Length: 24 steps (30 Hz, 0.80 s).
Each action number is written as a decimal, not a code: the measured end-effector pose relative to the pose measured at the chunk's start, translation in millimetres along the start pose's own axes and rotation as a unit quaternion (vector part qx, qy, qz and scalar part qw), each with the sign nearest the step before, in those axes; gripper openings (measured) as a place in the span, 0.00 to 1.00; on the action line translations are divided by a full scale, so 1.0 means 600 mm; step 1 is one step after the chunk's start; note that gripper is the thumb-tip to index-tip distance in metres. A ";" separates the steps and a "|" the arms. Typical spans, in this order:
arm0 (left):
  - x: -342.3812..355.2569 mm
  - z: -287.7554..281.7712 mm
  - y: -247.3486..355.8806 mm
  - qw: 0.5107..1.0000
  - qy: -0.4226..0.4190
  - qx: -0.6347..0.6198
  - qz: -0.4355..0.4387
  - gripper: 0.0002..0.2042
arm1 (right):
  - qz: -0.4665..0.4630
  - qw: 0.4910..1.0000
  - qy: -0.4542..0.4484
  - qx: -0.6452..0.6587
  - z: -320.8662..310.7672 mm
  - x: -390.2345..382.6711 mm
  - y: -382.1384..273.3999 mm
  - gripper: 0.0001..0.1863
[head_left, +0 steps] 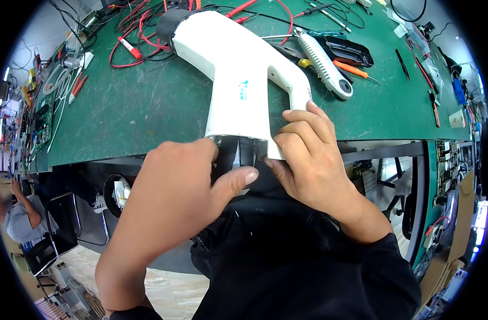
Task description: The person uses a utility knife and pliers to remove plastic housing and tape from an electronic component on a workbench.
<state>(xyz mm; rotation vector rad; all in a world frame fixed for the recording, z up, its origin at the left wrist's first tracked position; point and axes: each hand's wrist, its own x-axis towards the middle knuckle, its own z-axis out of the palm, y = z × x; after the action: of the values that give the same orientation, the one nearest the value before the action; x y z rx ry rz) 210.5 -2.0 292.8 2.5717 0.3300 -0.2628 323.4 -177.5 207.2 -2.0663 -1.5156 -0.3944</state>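
A white EV charging gun lies across the front edge of the green workbench, its black-capped nose pointing to the far left. Its wide lower end hangs open toward me, with black parts visible inside. My left hand is closed around the black parts at that opening, thumb laid across them. What its hidden fingers press on cannot be seen. My right hand grips the white shell at the lower end of the handle, fingers wrapped over it and thumb near the opening's rim.
Beyond the gun lie a grey ribbed handle tool, an orange screwdriver, a black tray and a red-and-white marker. Red and black test leads tangle at the back. A green circuit board sits left. Another person sits at far left.
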 end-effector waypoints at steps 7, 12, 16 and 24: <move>-0.002 0.028 -0.015 0.996 0.080 -0.038 0.030 0.16 | 0.000 1.000 0.015 0.003 0.005 0.003 0.003 0.16; 0.001 0.050 -0.052 0.982 0.115 -0.113 0.099 0.12 | 0.011 1.000 0.019 -0.002 0.009 0.003 0.002 0.15; -0.003 0.058 -0.074 0.966 0.092 -0.226 0.084 0.10 | 0.002 1.000 0.024 -0.008 0.012 0.003 -0.001 0.15; 0.001 0.070 -0.076 0.967 0.108 -0.208 0.104 0.12 | -0.007 0.999 0.038 -0.014 0.014 -0.003 0.006 0.14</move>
<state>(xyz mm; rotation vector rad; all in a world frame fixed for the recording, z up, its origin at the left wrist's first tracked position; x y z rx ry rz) 192.9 14.0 235.6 2.1943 0.1683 0.1513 325.6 -174.9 198.5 -2.0381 -1.4884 -0.4968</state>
